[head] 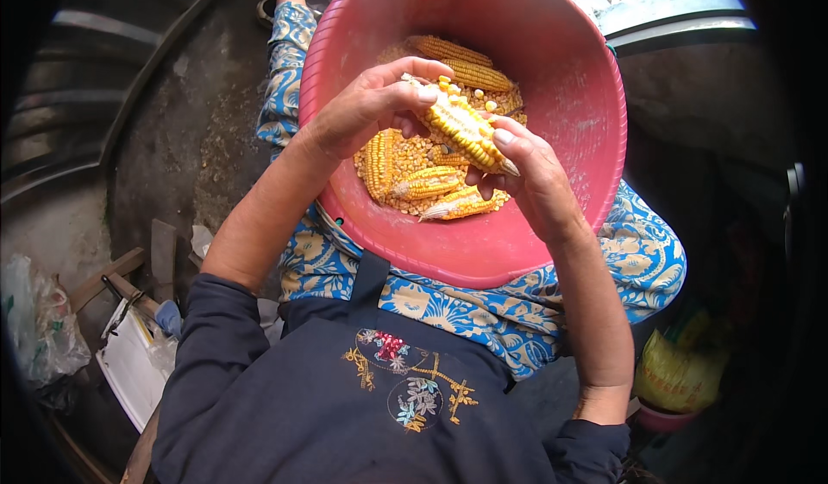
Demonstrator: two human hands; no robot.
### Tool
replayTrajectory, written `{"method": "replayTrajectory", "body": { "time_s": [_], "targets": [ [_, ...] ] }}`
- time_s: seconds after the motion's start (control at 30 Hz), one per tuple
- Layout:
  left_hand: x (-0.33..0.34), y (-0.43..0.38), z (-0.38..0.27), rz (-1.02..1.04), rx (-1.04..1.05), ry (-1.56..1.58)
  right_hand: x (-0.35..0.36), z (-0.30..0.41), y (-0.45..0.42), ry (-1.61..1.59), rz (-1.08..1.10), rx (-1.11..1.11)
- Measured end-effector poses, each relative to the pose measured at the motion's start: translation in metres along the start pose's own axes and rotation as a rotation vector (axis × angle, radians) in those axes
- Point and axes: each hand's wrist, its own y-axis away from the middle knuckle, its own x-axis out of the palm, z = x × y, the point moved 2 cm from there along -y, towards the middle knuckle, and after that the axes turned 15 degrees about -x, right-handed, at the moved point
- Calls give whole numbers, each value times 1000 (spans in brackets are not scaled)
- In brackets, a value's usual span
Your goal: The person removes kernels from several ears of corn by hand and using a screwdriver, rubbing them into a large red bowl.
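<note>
Both my hands hold one partly shelled corn cob above a deep red plastic basin. My left hand grips its upper left end, thumb on the kernels. Around the lower right end are the fingers of my right hand, its thumb lying along the cob. A few kernels show beside the cob, near my left fingertips. Loose kernels cover the basin's bottom. On them lie several cobs, among them a full one at the left and a partly stripped one lower down.
The basin rests between my legs, against patterned blue trousers. At the lower left are clear plastic bags, wooden pieces and a white panel. A yellow-green bag sits in a pink container at the lower right.
</note>
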Motion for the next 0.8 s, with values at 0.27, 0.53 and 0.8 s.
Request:
{"method": "replayTrajectory", "body": {
  "time_s": [0.27,0.53,0.8],
  "targets": [
    [3,-11,-10,62,14,13,-21,25,-16,178,220,113],
    [13,-38,-24,268,-57,-195,-54,32,-43,469,81,80],
    [11,-70,-25,246,-174,-275,-72,21,-62,353,197,145]
  ]
}}
